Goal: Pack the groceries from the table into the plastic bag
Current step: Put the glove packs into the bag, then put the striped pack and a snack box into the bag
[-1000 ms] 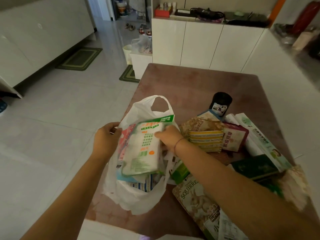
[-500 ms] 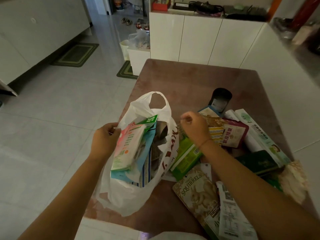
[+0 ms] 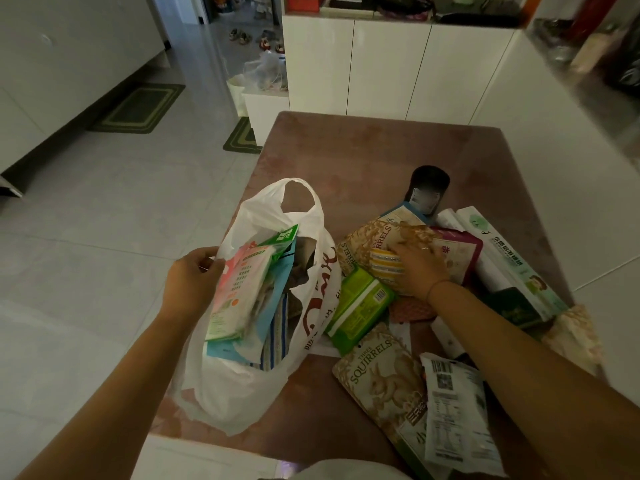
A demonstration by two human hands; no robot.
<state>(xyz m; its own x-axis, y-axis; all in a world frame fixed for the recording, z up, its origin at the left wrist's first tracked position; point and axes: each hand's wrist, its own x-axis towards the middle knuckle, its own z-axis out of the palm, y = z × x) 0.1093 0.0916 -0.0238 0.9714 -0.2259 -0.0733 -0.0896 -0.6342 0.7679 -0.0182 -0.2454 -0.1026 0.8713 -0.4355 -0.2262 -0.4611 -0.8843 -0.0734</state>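
Note:
A white plastic bag [image 3: 242, 386] stands open at the left edge of the brown table [image 3: 363, 147]. It holds a white-and-green pack [image 3: 242, 289] and other flat packets. My left hand [image 3: 192, 282] grips the bag's left rim and keeps the mouth open. My right hand [image 3: 420, 271] is in the grocery pile to the right, its fingers curled round a yellow striped packet [image 3: 384, 266] that lies on a tan Squirrels bag [image 3: 377, 237]. A green packet [image 3: 360, 306] leans against the plastic bag.
A second Squirrels bag [image 3: 381, 375] and a white labelled pouch [image 3: 457, 410] lie near me. A maroon pouch [image 3: 457, 251], a long white box [image 3: 512, 261] and a black can [image 3: 429, 188] sit further right. White cabinets [image 3: 381, 71] stand beyond the table, tiled floor to the left.
My right hand let go of the white-and-green pack inside the bag, moved right to the pile and closed on the yellow striped packet. My left hand stayed on the bag's rim.

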